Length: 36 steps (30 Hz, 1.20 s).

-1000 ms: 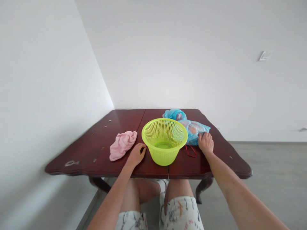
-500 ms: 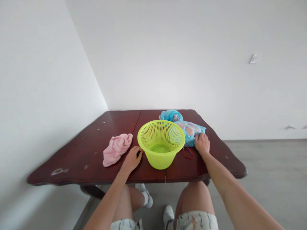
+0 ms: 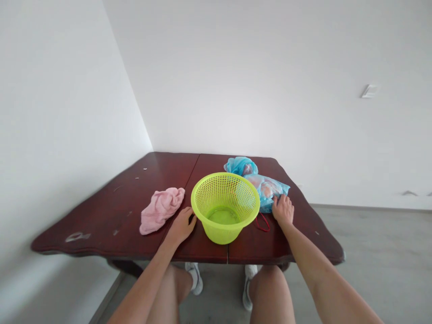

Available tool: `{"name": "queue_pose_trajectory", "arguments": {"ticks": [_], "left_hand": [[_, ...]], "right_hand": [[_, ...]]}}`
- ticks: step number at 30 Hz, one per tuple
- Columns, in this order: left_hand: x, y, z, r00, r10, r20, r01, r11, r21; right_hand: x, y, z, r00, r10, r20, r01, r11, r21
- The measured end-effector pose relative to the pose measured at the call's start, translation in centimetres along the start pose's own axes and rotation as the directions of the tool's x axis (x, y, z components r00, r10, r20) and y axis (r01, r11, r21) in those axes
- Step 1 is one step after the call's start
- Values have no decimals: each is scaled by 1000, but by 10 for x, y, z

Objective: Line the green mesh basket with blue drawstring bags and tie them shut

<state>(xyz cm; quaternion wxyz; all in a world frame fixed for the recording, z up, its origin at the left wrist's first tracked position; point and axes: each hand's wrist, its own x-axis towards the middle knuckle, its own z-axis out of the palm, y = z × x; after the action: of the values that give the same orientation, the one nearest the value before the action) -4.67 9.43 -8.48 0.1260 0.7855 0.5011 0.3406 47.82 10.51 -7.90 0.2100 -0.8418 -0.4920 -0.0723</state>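
A yellow-green plastic basket point(image 3: 224, 231) with a perforated wall stands upright near the front of the table; no contents show in it. My left hand point(image 3: 182, 225) rests on the tabletop at the basket's left side, fingers loosely bent and thumb apart, holding nothing. Beyond the basket on the right lies a blue translucent plastic bag point(image 3: 268, 189) with rounded pale reddish things inside. At its near right corner is my right hand point(image 3: 284, 209), palm down, fingers apart and their tips against the bag's edge. A crumpled pink cloth point(image 3: 162, 209) lies left of my left hand.
A second blue plastic bag point(image 3: 240, 165), bunched up, sits farther back. Beside the basket lies a red cord loop point(image 3: 263, 223). The dark red wooden table point(image 3: 101, 216) has wavy edges and a seam. A white wall point(image 3: 219, 90) rises behind it.
The view has shifted slightly, so things sit a little differently in the picture. Both hands keep nearly the same places by the basket and the bag. My feet under the table have moved.
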Motion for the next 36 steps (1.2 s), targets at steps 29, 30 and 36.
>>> {"name": "queue_pose_trajectory", "arguments": {"ticks": [29, 30, 36], "left_hand": [[-8, -13, 7, 1000, -20, 21, 21, 999, -25], [-10, -11, 7, 1000, -16, 21, 16, 1000, -22], [-4, 14, -44, 981, 26, -190, 14, 979, 205]], "right_hand": [[4, 5, 6, 998, -9, 59, 8, 1000, 22], [4, 5, 6, 998, -11, 60, 10, 1000, 20], [3, 4, 4, 999, -8, 53, 9, 1000, -11]]}}
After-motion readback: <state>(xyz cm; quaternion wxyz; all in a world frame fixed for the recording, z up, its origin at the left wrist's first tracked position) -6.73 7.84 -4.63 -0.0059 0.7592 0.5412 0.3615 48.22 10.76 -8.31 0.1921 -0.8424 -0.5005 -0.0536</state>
